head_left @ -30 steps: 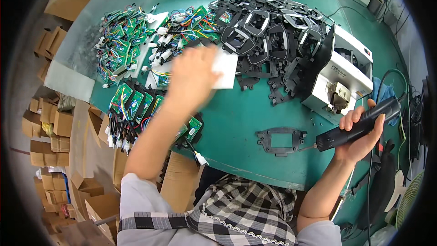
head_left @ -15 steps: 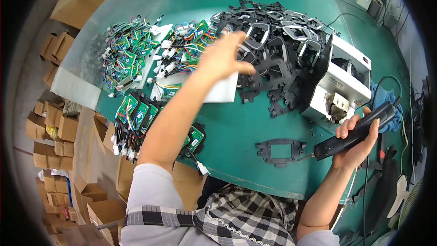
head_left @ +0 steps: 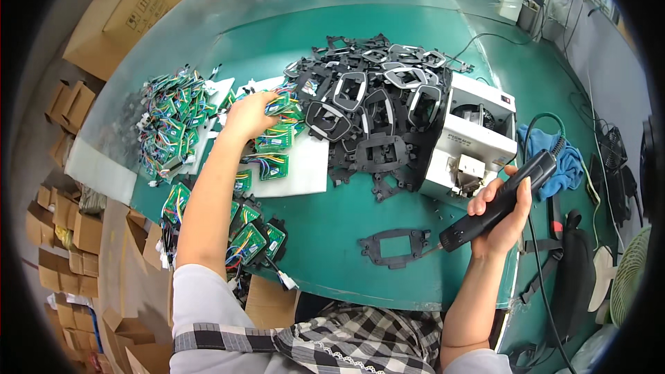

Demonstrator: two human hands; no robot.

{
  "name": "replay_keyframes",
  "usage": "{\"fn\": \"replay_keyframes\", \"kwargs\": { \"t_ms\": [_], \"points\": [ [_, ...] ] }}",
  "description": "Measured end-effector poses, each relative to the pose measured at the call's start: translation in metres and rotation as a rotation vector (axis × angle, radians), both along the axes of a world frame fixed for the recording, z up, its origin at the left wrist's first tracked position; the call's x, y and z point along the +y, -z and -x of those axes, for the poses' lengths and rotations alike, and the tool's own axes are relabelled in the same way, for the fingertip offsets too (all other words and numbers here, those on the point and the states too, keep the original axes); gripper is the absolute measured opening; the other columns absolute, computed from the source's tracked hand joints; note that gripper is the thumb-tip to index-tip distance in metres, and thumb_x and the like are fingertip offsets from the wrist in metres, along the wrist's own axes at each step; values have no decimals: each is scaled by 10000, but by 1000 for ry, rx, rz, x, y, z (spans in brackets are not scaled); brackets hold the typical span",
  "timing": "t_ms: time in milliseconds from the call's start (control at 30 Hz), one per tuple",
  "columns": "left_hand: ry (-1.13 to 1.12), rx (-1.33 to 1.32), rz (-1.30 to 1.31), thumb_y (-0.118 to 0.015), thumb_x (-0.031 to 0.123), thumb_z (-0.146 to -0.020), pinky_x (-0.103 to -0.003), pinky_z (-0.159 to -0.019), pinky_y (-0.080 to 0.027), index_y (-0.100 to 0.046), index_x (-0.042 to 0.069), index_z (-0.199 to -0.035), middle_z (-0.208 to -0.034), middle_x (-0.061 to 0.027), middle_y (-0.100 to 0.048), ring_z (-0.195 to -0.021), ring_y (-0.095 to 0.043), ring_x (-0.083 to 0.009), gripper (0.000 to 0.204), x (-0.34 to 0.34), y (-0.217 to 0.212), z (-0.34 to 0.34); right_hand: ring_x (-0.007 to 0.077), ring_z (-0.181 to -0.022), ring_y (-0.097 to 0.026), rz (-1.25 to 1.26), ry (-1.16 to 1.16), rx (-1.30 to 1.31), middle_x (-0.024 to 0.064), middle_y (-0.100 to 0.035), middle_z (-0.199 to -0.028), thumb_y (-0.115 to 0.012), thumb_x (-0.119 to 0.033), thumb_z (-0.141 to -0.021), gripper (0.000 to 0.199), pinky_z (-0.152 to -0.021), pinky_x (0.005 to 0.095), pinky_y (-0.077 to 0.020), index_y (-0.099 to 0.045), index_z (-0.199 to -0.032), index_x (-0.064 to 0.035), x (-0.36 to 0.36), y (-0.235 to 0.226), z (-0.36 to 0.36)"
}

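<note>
**Left hand down among the circuit boards, driver held steady**

Half a second ago the left arm stretched toward the black frames with the hand raised over the white sheet; now the left hand (head_left: 248,115) has drawn back to the person's left and lies on the green circuit boards (head_left: 276,140) at the sheet's far-left corner. The right hand has barely shifted.

Nearest the body, a single black plastic frame (head_left: 395,246) lies flat on the green table (head_left: 332,225). Just to its right, the right hand (head_left: 500,216) is wrapped firmly around the black electric screwdriver (head_left: 497,201), whose tip points down-left, just beside the frame's right edge.

Farther out, the white foam sheet (head_left: 305,170) carries wired boards. The left hand's fingers curl over them, touching the pile; whether they grip one I cannot tell.

Beyond lie the heap of black frames (head_left: 374,107) and a white machine (head_left: 471,142).
</note>
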State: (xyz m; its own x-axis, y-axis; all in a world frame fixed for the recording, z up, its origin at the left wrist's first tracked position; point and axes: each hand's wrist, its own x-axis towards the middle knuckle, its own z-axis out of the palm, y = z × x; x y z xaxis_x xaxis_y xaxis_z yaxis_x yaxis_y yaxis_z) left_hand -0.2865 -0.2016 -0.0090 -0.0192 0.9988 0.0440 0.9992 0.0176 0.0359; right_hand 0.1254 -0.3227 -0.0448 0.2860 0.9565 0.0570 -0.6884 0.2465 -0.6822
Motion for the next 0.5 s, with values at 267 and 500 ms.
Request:
{"fn": "replay_keyframes", "kwargs": {
  "t_ms": [267, 500],
  "points": [
    [44, 171, -565, -720, 472, -759, -417, -832, -474, -621, 87, -1144, -1055, -127, -655, -999, -619, -316, 553, -21, -21, 10, 155, -493, -503, 7, -24, -8, 59, -497, -645, -442, -418, -985, 393, -467, 311, -444, -463, -1150, -62, 1, 2, 2],
    [370, -46, -486, -756, 529, -670, -368, -720, -506, -596, 84, -1026, -960, -64, -643, -900, -640, -263, 592, -113, -20, -117, 149, -492, -490, 33, 4, -8, 57, -499, -642, -474, -429, -966, 400, -468, 303, -431, -480, -1133, -65, 1, 2, -1]
  ]
}}
